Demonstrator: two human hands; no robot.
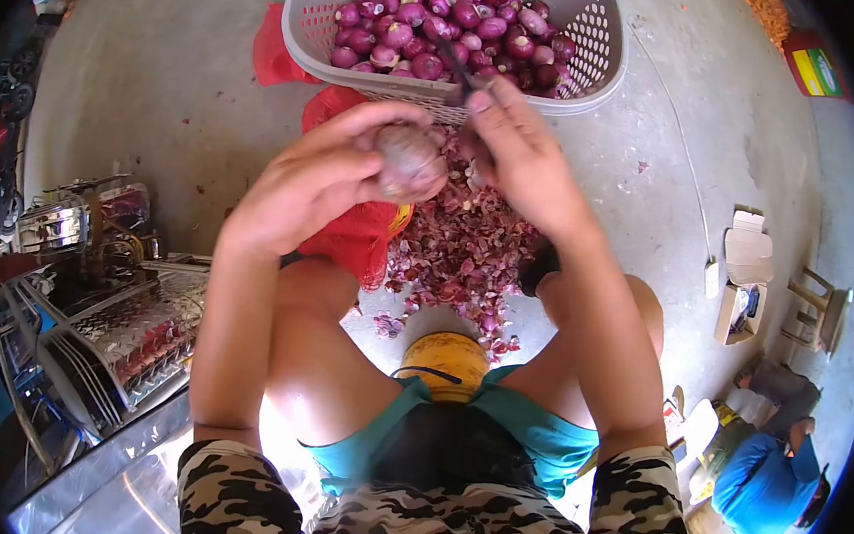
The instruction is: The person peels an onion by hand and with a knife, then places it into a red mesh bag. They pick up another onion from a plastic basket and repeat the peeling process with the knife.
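My left hand point(319, 168) grips a brownish-purple onion point(412, 163) with its dry skin on, fingers curled around its side. Close by on the right, my right hand point(527, 164) is closed on a knife point(457, 67), its dark blade pointing up and left and smeared by motion. Blade and onion are apart. Just beyond both hands stands a grey plastic basket point(595, 49) holding many shiny purple peeled onions point(434, 29). Beneath the hands, a heap of onion skins point(464, 245) covers the floor.
A red mesh bag point(354, 241) lies left of the skins. Between my legs is a yellow bucket-like seat point(445, 357). Metal racks point(131, 334) stand at left. A cable point(674, 121), an open cardboard box point(742, 310), a wooden stool point(813, 309) and a person in blue point(766, 485) are at right.
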